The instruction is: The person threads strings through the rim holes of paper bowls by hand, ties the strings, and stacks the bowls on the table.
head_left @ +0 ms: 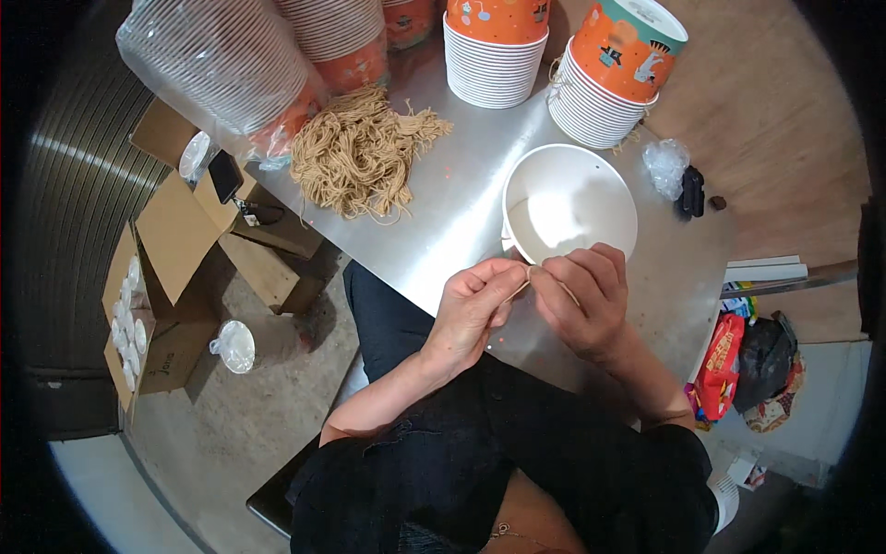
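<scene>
Fingertip to fingertip, both my hands meet just in front of a white paper bucket [570, 198]. A thin tan cord [528, 276] is pinched between the thumb and forefinger of my left hand [469, 312]. My right hand [587, 301] is closed on the same cord, and a bit of it shows by the fingers. The bucket's open mouth faces up, and its near rim is partly covered by my right hand. A loose heap of tan cord [355, 152] lies on the metal table [420, 249], to the left of the bucket.
Stacked orange-and-white paper buckets [498, 55] stand at the back, with another stack [614, 69] to the right. Bagged stacks [217, 69] fill the far left. Crumpled clear plastic [666, 166] lies beside a black object [690, 192]. Cardboard boxes [180, 235] stand on the floor.
</scene>
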{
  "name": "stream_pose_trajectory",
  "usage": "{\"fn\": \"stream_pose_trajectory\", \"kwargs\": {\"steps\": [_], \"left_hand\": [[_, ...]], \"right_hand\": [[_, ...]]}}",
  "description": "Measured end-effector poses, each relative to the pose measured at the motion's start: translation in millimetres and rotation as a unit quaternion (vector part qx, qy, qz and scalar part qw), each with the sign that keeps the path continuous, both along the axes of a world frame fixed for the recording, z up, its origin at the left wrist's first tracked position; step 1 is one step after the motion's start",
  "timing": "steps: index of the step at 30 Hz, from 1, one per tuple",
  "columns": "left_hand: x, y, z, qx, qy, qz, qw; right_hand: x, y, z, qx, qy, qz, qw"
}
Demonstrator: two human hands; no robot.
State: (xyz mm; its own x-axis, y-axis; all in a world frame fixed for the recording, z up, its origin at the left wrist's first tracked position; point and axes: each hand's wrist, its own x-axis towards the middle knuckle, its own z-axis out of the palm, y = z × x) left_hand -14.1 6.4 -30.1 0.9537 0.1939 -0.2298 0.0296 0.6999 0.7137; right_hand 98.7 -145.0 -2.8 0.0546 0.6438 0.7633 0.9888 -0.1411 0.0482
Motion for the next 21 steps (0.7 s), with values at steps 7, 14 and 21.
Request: {"fn": "stream_pose_trajectory", "kwargs": {"steps": [7,14,21], "left_hand": [[-1.8,3.2,0.1,-0.017,-0.004,-0.004,1.0],[-0.3,2.2,-0.4,-0.039,0.0,-0.027,0.999],[2.6,3.1,-10.6,-0.117,0.011,-0.068,0.991]], "right_hand": [[-1.3,-0.9,-5.6,0.013,-0.018,-0.015,1.0],[1.4,3.9,-13.0,0.072,0.014,-0.007,0.997],[-2.9,2.1,-20.3,0.1,0.048,0.006,0.994]]}}
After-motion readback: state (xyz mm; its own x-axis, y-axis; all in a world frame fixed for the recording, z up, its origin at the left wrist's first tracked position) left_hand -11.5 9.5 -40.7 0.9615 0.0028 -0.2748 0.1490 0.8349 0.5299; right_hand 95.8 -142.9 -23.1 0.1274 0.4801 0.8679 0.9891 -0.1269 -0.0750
